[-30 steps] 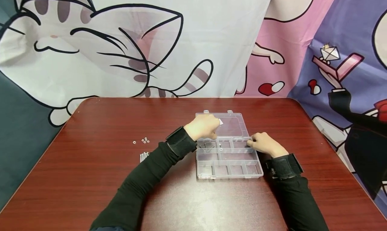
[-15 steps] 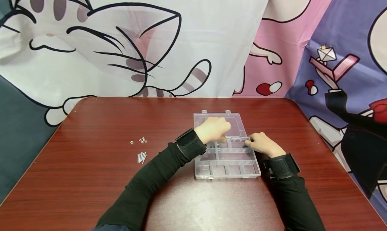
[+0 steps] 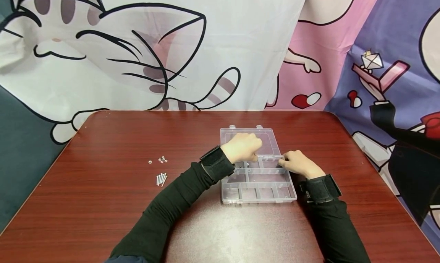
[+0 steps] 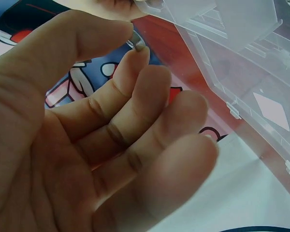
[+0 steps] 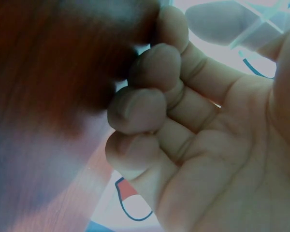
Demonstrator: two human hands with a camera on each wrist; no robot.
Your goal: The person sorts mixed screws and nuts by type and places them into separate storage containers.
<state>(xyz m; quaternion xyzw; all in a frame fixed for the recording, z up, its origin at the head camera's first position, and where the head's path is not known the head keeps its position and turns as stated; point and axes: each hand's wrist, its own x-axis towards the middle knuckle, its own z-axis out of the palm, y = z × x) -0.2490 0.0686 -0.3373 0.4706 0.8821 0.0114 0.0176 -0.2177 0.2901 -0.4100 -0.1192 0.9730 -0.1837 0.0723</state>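
A clear plastic compartment box [image 3: 259,194] lies on the table with its lid [image 3: 271,140] folded back. My left hand [image 3: 242,147] hovers above the box's back row. In the left wrist view its thumb and index finger pinch a small metal nut [image 4: 137,43]; the other fingers are loosely bent. My right hand [image 3: 298,163] grips the box's right side wall near the back corner. In the right wrist view the fingers [image 5: 137,111] curl against the outside, and the thumb shows through clear plastic. The left hand and wrist partly cover the back left compartments.
Left of the box, several small nuts [image 3: 163,160] lie on the brown table [image 3: 103,186], with a single nut [image 3: 149,162] apart from them. Several screws [image 3: 160,179] lie in a bunch nearer me. A printed curtain [image 3: 233,33] hangs behind the table.
My left hand has shifted right from the box's back left side towards its middle, uncovering the screws, then stays almost still. The right hand keeps its grip on the box.
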